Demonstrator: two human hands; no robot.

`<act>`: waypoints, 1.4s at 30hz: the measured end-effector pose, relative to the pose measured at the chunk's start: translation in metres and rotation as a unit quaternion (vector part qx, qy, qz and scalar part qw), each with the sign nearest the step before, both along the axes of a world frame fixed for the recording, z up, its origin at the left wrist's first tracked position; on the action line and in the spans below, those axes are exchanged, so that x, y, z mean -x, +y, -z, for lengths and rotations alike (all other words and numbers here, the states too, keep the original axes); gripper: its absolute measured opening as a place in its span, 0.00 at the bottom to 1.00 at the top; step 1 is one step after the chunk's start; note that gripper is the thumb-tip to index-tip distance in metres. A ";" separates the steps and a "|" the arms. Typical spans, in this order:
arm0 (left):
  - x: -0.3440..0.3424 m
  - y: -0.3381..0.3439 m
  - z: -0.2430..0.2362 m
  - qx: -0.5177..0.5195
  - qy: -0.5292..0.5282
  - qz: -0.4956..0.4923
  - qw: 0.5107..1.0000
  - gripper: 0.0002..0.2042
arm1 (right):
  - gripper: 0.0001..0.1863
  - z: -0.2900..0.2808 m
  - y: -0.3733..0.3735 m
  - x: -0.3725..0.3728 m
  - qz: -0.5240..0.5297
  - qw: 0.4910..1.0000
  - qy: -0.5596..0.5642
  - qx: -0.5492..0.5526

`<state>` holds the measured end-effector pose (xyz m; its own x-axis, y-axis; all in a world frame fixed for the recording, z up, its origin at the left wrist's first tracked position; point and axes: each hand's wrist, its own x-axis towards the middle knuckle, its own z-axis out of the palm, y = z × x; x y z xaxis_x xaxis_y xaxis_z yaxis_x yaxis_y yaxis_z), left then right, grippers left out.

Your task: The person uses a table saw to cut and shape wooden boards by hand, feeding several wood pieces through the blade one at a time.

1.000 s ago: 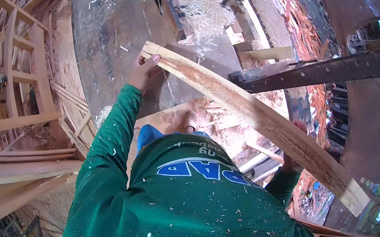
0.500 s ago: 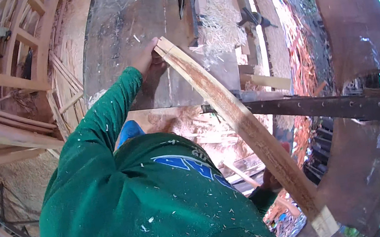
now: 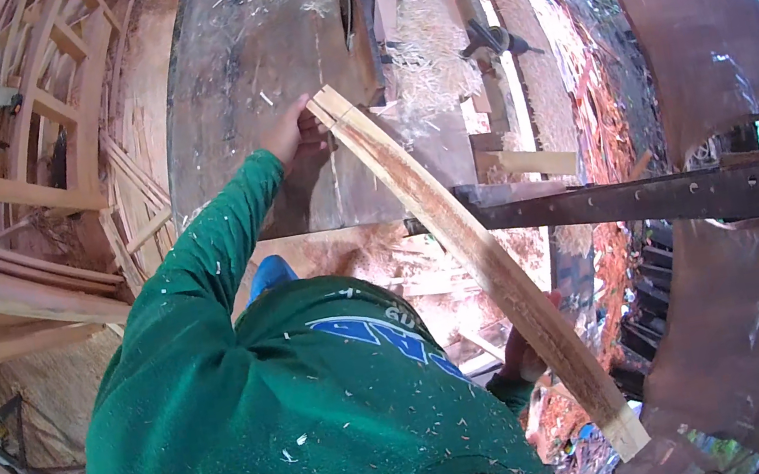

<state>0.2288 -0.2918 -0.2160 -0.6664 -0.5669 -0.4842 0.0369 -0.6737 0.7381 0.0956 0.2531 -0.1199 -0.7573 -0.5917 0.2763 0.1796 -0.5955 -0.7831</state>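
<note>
A long narrow wooden board (image 3: 463, 248), pale with a reddish-brown streak, runs diagonally from the workbench down past my right side. My left hand (image 3: 296, 130) holds its far end, beside a small notch or slit, over the dusty grey bench top (image 3: 237, 59). My right hand (image 3: 524, 348) grips the board lower down, mostly hidden behind it. Shavings speckle my green sweatshirt (image 3: 258, 411).
Wooden frames (image 3: 53, 112) and long boards (image 3: 12, 281) fill the left side. A dark metal beam with holes (image 3: 657, 196) juts out at the right. A clamp-like fitting (image 3: 489, 40) and piled shavings (image 3: 425, 36) lie on the bench. Brown sheeting (image 3: 683, 1) curves beyond.
The board has swung to a steeper angle, its near end moving left and its far end slightly right. My left hand has shifted with it, and the view has turned somewhat.
</note>
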 end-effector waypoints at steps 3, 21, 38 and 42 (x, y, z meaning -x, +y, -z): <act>0.001 -0.005 0.005 0.000 -0.001 0.016 1.000 0.23 | 0.37 0.003 -0.003 -0.004 0.072 0.994 0.035 -0.080; 0.013 0.006 -0.041 0.072 -0.086 0.000 0.994 0.26 | 0.36 0.004 0.015 0.005 0.119 0.988 0.006 -0.097; -0.006 0.083 -0.114 0.697 0.015 -0.031 0.716 0.57 | 0.18 -0.186 -0.290 0.023 0.327 0.683 0.639 -0.134; 0.034 0.075 -0.116 0.684 -0.008 -0.078 0.725 0.72 | 0.24 -0.240 -0.406 -0.020 0.213 0.903 0.363 -0.085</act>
<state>0.1946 -0.2169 -0.0996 -0.5430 -0.5917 0.5958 0.0183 0.7010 0.7129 0.1156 -0.1526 0.1201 -0.5822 -0.3697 0.7241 -0.6353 -0.3489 -0.6890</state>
